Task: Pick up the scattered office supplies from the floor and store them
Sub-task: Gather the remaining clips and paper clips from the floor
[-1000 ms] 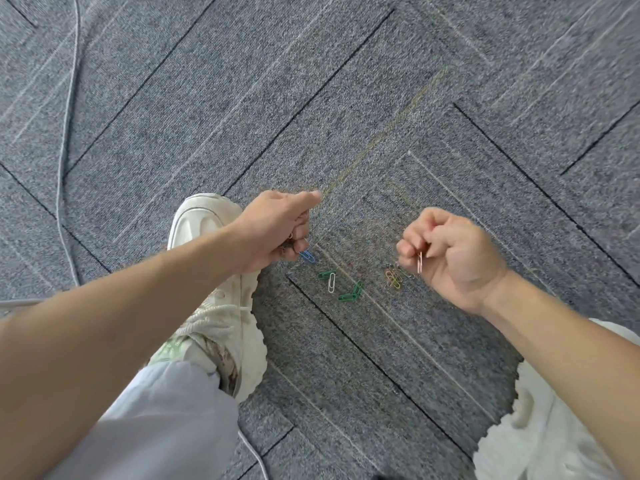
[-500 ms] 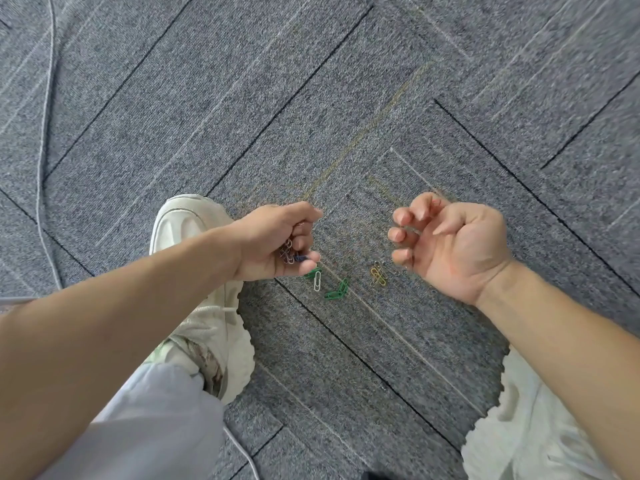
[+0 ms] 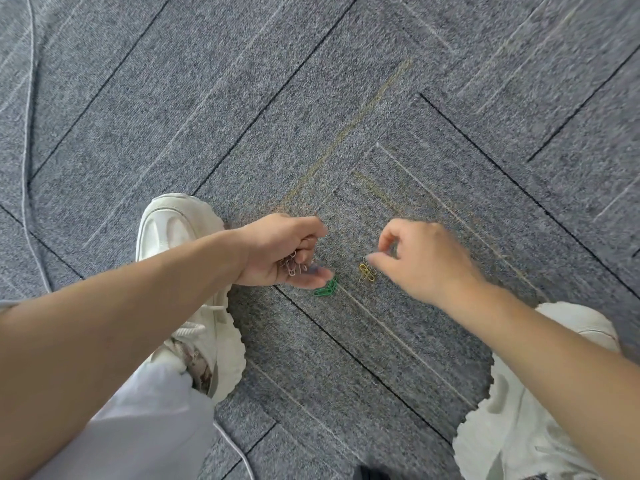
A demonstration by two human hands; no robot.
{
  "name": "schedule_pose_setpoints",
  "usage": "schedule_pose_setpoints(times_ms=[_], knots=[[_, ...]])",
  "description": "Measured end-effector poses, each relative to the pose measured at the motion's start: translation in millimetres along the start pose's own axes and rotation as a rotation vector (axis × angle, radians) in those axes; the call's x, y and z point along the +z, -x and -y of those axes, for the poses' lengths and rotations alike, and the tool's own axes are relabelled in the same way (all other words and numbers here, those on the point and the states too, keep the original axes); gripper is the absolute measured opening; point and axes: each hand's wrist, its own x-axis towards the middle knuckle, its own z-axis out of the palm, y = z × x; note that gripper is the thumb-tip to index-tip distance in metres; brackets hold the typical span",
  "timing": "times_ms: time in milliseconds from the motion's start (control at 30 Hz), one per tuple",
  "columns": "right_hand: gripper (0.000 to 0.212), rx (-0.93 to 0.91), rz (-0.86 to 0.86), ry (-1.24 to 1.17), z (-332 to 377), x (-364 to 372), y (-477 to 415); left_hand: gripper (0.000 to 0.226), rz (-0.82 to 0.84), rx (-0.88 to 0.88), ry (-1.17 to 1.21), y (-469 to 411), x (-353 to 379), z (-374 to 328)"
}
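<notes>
Left hand (image 3: 277, 251) is curled round a loose bunch of paper clips (image 3: 293, 265). Right hand (image 3: 426, 261) has thumb and forefinger bent just over the yellow clips (image 3: 367, 272) on the carpet floor (image 3: 381, 341); contact cannot be told. Green clips (image 3: 327, 288) lie on the floor by the left fingertips. Risks: the bunch spills if the left grip slackens while reaching; the overlapping yellow clips may separate mid-lift; thin wire may snag in the pile.

text: none readable | labels: none | numbers: none

On the floor (image 3: 346, 133) between the shoes (image 3: 180, 237), the left pile (image 3: 326, 289) lies partly under the left hand (image 3: 277, 251), which holds clips (image 3: 293, 265); the right pile (image 3: 367, 272) lies just beside the right hand (image 3: 422, 261).
</notes>
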Motion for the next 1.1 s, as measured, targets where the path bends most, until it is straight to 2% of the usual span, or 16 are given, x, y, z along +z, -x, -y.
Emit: schedule_pose_setpoints(times_ms=[67, 133, 200, 333, 433, 533, 633, 700, 800, 900, 1100], knots=[[0.032, 0.031, -0.002, 0.197, 7.8, 7.2, 4.3, 0.04, -0.003, -0.007, -0.045, -0.2, 0.4, 1.7], [0.039, 0.035, -0.036, 0.297, 13.2, 13.6, 5.6, 0.041, 0.008, -0.009, -0.067, -0.3, -0.2, 4.0], [0.037, 0.043, -0.045, 0.288, 16.8, 16.1, 3.1, 0.038, 0.033, 0.003, -0.093, -0.3, -1.9, 6.2], [0.026, 0.074, 0.061, 0.219, 19.2, 19.5, -5.2, 0.032, 0.079, 0.043, -0.113, 2.6, -4.6, 7.5], [0.019, 0.067, 0.097, 0.076, 13.7, 23.7, -8.5, 0.029, 0.071, 0.105, -0.117, 5.1, -5.1, 7.2], [0.025, 0.062, 0.029, 0.015, 7.9, 19.8, -4.4, 0.027, -0.003, 0.211, -0.206, 5.4, -8.1, 5.0], [0.048, 0.097, -0.022, 0.201, 8.0, 14.5, 3.6, 0.03, -0.127, 0.267, -0.392, 6.6, -10.0, -0.1], [0.052, 0.125, -0.07, 0.232, 11.4, 16.7, 6.1, 0.035, -0.21, 0.268, -0.605, 7.0, -9.6, -3.3], [0.043, 0.129, -0.086, 0.16, 18.0, 28.5, 5.1, 0.037, -0.328, 0.295, -0.874, 4.4, -4.8, -2.1], [0.025, 0.137, -0.05, 0.078, 23.9, 34.0, 2.5, 0.031, -0.43, 0.329, -1.044, -1.5, 3.4, 4.4], [0.013, 0.029, 0.044, 0.019, 19.2, 34.6, -2.1, 0.021, -0.54, 0.371, -1.222, -10.4, 19.9, 14.6]])
